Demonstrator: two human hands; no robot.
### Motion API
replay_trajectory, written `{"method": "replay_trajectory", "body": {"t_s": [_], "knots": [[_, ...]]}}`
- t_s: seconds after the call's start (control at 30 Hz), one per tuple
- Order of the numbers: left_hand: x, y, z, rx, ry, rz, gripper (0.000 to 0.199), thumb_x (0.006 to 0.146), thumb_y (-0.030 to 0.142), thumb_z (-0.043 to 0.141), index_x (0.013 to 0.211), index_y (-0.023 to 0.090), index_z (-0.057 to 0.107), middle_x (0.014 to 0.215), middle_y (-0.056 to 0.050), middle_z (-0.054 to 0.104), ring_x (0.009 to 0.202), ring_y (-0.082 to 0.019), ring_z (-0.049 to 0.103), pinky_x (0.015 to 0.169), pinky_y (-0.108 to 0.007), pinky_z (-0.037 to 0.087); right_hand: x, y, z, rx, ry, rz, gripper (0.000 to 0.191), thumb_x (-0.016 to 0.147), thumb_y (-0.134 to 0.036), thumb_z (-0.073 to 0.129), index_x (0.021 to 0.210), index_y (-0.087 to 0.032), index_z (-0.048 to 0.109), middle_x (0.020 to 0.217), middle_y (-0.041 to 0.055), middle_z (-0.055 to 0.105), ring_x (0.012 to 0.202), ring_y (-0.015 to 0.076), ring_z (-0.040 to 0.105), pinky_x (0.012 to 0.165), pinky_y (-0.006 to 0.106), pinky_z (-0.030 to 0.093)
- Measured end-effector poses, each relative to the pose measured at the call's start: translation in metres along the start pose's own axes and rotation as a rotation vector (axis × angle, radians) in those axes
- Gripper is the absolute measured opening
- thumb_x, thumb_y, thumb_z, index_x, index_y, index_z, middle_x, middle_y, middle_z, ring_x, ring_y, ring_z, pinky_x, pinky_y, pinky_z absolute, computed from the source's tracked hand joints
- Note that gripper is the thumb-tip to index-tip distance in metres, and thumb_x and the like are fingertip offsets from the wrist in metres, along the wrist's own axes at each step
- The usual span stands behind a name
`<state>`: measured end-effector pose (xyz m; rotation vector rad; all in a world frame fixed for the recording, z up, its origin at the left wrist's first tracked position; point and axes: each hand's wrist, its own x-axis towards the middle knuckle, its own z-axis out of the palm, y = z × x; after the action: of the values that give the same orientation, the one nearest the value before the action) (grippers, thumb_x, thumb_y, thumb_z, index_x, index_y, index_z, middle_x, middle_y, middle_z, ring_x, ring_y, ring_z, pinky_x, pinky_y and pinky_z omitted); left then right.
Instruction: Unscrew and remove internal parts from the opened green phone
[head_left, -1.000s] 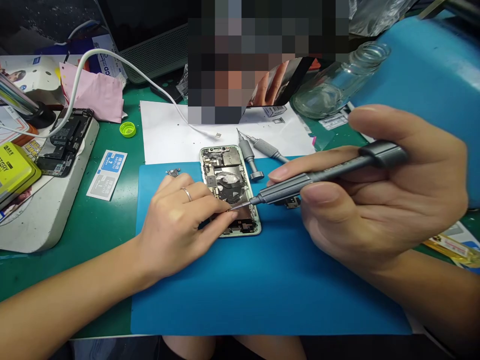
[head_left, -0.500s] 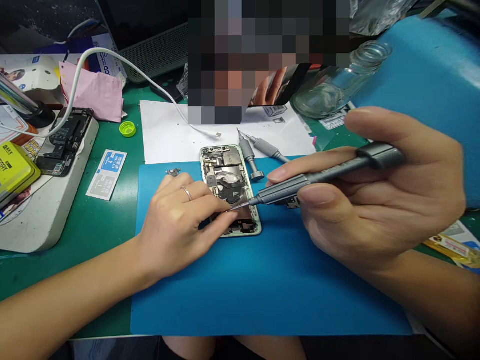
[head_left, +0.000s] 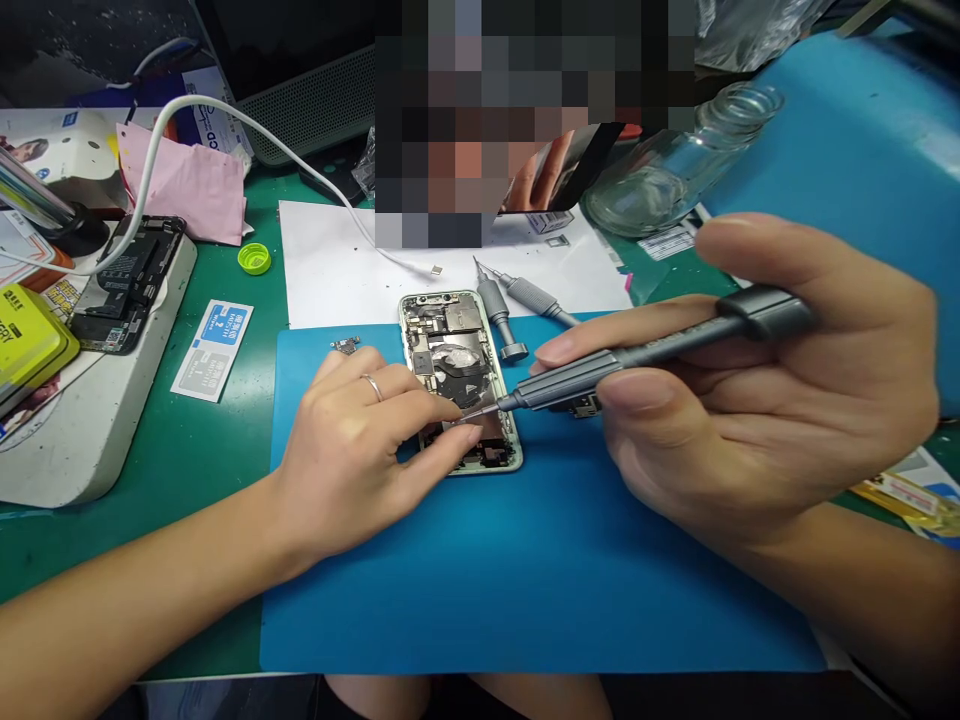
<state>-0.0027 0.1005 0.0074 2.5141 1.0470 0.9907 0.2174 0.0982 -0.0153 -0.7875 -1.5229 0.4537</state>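
An opened phone (head_left: pixel 459 380) with its inner parts bare lies on the blue mat (head_left: pixel 510 570). My right hand (head_left: pixel 757 410) grips a grey precision screwdriver (head_left: pixel 577 380), slanted down to the left. Its thin tip ends between the thumb and forefinger of my left hand (head_left: pixel 360 440), over the lower half of the phone. Those two fingertips are pinched close to the tip, and whatever may be between them is too small to make out. Two more screwdrivers (head_left: pixel 496 310) lie just beyond the phone's right edge. A small metal part (head_left: pixel 346 345) rests past my left knuckles.
On the left, a white box-like device (head_left: pixel 112 430) carries another opened phone (head_left: pixel 129 285) and a yellow box (head_left: pixel 30 335). A white cable (head_left: pixel 300 160) arches over white paper (head_left: pixel 330 270). A glass jar (head_left: pixel 682 165) stands back right. Another person's hand shows behind.
My left thumb has shifted slightly to the right, opening the pinch a little at the screwdriver's tip. The phone and my right hand stay almost where they were.
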Motion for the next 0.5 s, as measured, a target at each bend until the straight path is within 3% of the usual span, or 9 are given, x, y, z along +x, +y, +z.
{"method": "replay_trajectory", "body": {"t_s": [0.27, 0.5], "knots": [[-0.0006, -0.0003, -0.0025, -0.008, -0.022, 0.0, 0.019, 0.098, 0.031, 0.07, 0.084, 0.019, 0.075, 0.076, 0.0, 0.075, 0.067, -0.015, 0.056, 0.067, -0.034, 0.036, 0.0004, -0.0041, 0.0012, -0.017, -0.011, 0.037, 0.058, 0.087, -0.02, 0.076, 0.139, -0.042, 0.062, 0.14, -0.0005, 0.064, 0.084, 0.0268, 0.079, 0.062, 0.042, 0.07], [0.0005, 0.0014, -0.0032, 0.0, -0.03, 0.013, 0.017, 0.098, 0.029, 0.07, 0.086, 0.019, 0.074, 0.077, 0.0, 0.074, 0.068, -0.015, 0.058, 0.066, -0.034, 0.035, 0.0007, -0.0013, 0.0017, 0.044, -0.056, 0.022, 0.062, 0.087, -0.014, 0.073, 0.142, -0.04, 0.059, 0.137, 0.0002, 0.065, 0.086, 0.0245, 0.079, 0.064, 0.039, 0.071]]}}
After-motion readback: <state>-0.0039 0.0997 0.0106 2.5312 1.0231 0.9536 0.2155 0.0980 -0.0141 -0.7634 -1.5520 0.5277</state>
